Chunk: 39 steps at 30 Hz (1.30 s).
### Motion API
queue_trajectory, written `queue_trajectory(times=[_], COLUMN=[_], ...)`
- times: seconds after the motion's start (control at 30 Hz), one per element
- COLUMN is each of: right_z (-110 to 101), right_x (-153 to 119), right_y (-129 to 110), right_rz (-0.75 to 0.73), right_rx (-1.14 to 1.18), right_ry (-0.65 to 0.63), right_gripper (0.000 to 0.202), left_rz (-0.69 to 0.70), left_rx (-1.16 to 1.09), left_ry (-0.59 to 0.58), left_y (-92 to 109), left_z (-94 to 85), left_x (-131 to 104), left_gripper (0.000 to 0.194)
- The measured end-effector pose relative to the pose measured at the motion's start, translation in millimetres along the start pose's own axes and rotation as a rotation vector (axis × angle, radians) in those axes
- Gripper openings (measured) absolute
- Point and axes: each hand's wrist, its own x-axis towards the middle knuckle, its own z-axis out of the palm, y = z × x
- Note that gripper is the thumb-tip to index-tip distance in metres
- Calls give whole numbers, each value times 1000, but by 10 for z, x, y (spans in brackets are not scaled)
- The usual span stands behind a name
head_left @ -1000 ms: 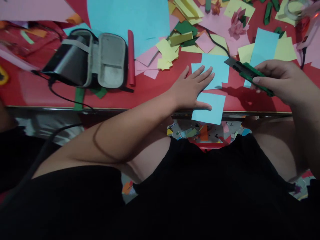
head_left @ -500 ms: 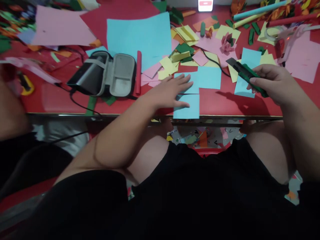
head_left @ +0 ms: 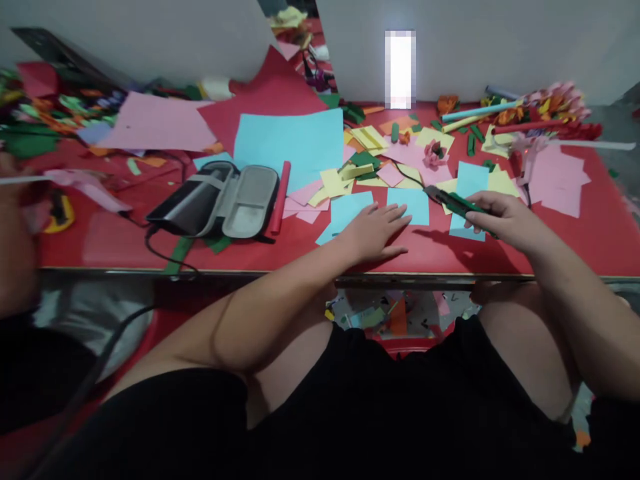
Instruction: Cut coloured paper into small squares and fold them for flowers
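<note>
My left hand (head_left: 377, 235) lies palm down on the red table with its fingers spread. Its fingertips reach the edge of a light blue paper square (head_left: 413, 205). On its other side, overlapping light blue pieces (head_left: 349, 208) lie partly behind the wrist and fingers. My right hand (head_left: 503, 217) grips a green utility knife (head_left: 463, 205), its dark blade end pointing left and away from me. Under the knife is another blue paper strip (head_left: 473, 177), partly hidden by that hand.
An open black zip case (head_left: 250, 200) with a cable stands left, beside a red paper roll (head_left: 282, 199). Pink glue guns (head_left: 90, 187) lie at both sides. Paper scraps, large blue sheet (head_left: 290, 143) and a pink flower (head_left: 436, 155) fill the back. Another person's arm (head_left: 17, 247) is at far left.
The view has tilted upward. My left hand has moved right across the table, and the two blue pieces formerly under it now sit farther left, overlapping. My right hand still holds the knife.
</note>
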Motion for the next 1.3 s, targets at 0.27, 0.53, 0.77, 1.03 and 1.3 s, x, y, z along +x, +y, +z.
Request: queue_trajectory(times=[0.27, 0.53, 0.77, 1.03, 1.3], right_z=[-32, -35, -51, 28, 65], right_x=[-2, 37, 53, 138, 46], right_y=[157, 185, 264, 335, 126], right_rz=[-13, -1, 12, 63, -132], right_rx=[29, 8, -60, -507, -784], right_ry=[12, -15, 29, -1, 41], right_gripper=[59, 60, 57, 39, 47], left_rz=[97, 122, 177, 305, 413], left_rx=[81, 45, 83, 24, -112], left_ry=[-6, 13, -84, 18, 90], left_y=[162, 274, 324, 122, -128], left_z=[-164, -106, -103, -55, 137], left_x=[138, -49, -260, -320, -155], left_gripper=[41, 56, 63, 35, 30])
